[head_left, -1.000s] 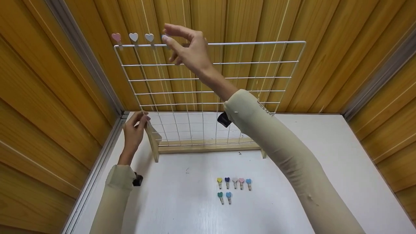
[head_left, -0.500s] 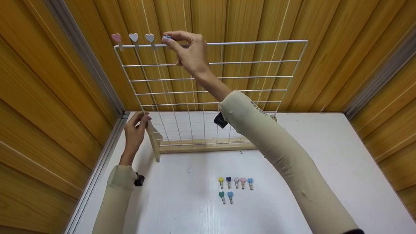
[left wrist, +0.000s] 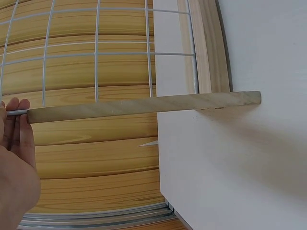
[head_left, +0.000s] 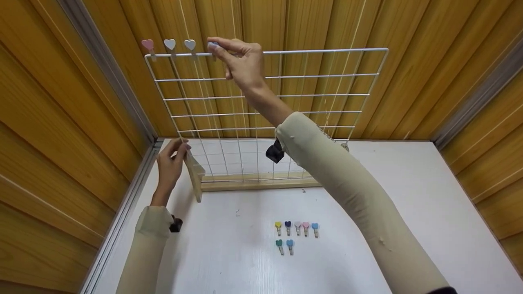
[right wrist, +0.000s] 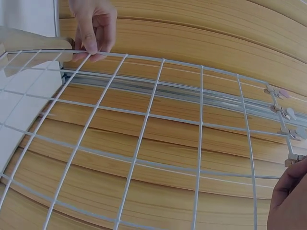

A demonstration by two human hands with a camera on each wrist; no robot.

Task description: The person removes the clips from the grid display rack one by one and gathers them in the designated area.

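A white wire grid [head_left: 322,76] stands upright in a wooden base [head_left: 261,186]. At its top wire my right hand [head_left: 247,65] pinches a small clothespin with a blue heart [head_left: 212,43] between thumb and index finger. In the right wrist view the wooden clothespin [right wrist: 293,159] meets the edge wire, partly hidden by the fingers. My left hand [head_left: 169,160] holds the grid's left side wire just above the wooden foot [left wrist: 144,105]. Left of the right hand, one pink-heart clothespin [head_left: 147,45] and two white-heart clothespins [head_left: 169,44] sit on the top wire.
Several heart clothespins [head_left: 305,226] lie in two rows on the white table [head_left: 229,253], in yellow, dark blue, pale, pink, light blue and green. Wood-patterned panels [head_left: 49,122] enclose the back and sides. The base's crossbar runs along the back of the table.
My right index finger has come down from a raised position to meet the thumb at the blue-heart clothespin. My left hand stays on the grid's side.
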